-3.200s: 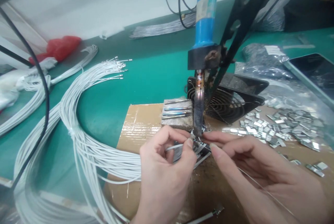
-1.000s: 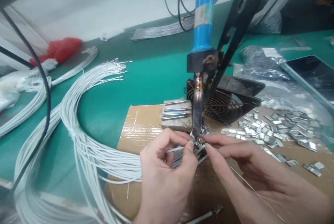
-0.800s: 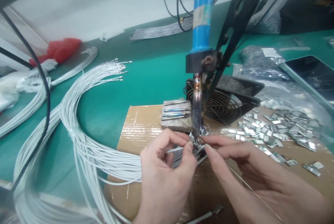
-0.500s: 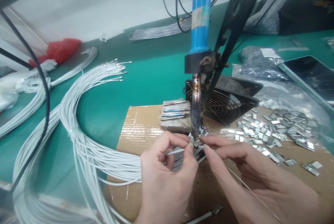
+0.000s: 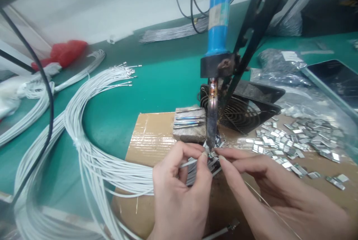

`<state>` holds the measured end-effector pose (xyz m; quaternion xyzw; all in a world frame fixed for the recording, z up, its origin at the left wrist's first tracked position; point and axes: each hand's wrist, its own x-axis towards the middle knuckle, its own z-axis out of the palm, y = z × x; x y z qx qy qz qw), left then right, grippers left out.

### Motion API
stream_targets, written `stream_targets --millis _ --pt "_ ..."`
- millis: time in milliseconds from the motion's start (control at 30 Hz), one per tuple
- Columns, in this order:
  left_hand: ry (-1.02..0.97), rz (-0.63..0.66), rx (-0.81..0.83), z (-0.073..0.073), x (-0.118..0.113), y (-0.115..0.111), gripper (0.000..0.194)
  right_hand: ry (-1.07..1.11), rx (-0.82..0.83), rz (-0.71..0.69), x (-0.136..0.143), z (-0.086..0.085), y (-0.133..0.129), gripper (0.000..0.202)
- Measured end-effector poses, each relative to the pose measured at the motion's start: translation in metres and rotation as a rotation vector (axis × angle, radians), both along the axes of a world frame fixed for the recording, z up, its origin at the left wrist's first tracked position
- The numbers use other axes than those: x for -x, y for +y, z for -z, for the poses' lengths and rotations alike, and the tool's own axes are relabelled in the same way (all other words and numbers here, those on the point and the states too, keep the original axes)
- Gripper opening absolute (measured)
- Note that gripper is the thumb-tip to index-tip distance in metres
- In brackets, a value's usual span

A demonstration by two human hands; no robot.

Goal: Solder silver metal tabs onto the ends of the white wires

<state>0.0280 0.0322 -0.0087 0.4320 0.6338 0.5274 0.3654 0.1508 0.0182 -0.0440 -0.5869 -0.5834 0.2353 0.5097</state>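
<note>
My left hand (image 5: 181,188) pinches a white cable (image 5: 188,163) close to its end, between thumb and forefinger. The small metal terminal (image 5: 213,155) on that end sits right under the tip of an upright soldering iron (image 5: 213,120) with a blue handle. From the other side, my right hand (image 5: 260,176) is closed, its thumb and forefinger tips at the same terminal. A thin solder wire (image 5: 268,204) runs across the right palm; its front end is hidden by the fingers. More metal-ended cables lie beneath the fingertips, partly covered.
A thick bundle of white cables (image 5: 112,165) curves along the left. Behind my hands, a grey block (image 5: 190,133) carries several thin metal rods. A black fan (image 5: 243,109) stands behind the iron. Loose metal pieces (image 5: 291,143) cover the cardboard (image 5: 151,132) at right, near a phone (image 5: 332,83).
The view has shifted slightly, so the iron and the fan appear a little farther right. Both hands keep their pinch at the iron's tip.
</note>
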Motion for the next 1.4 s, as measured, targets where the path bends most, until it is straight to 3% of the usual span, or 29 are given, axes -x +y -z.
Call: stream_targets --millis 533,833,1067,1400 --pt "0.009 -0.014 -0.014 0.0013 -0.0007 0.0004 0.019 0.029 -0.042 0.066 0.0072 -0.0035 -0.0002 0.004" --pt "0.018 -0.013 -0.017 0.0009 -0.0002 0.0007 0.018 0.014 -0.051 0.06 0.0034 0.0029 -0.0025 0.004" --pt "-0.008 -0.017 -0.016 0.0003 -0.0012 0.0002 0.019 0.008 -0.076 0.12 0.0086 -0.0041 -0.0011 0.002" --pt "-0.011 -0.031 -0.005 -0.0012 -0.0008 0.0003 0.018 0.008 -0.102 0.029 0.0056 0.0014 -0.0031 0.003"
